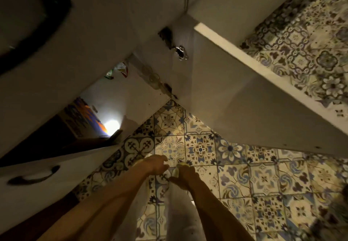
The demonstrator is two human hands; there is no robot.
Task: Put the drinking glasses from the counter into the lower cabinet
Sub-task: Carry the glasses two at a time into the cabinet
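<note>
I look down at a patterned tile floor in front of the open lower cabinet (131, 97). My left hand (155, 166) is curled around a clear drinking glass (166, 162) that is hard to make out. Close beside it, my right hand (186, 177) grips another clear drinking glass (176, 171), whose rim shows between the hands. Both hands hang low over the floor, below the cabinet opening. Inside the cabinet, a few clear glasses (154, 79) stand in a row near the hinge side.
A white cabinet door (244, 99) stands swung open to the right, with hinges (180, 52) at its inner edge. A white door with a dark handle (33, 178) is at lower left. A colourful box (84, 118) and a bright light spot (112, 126) sit inside the cabinet.
</note>
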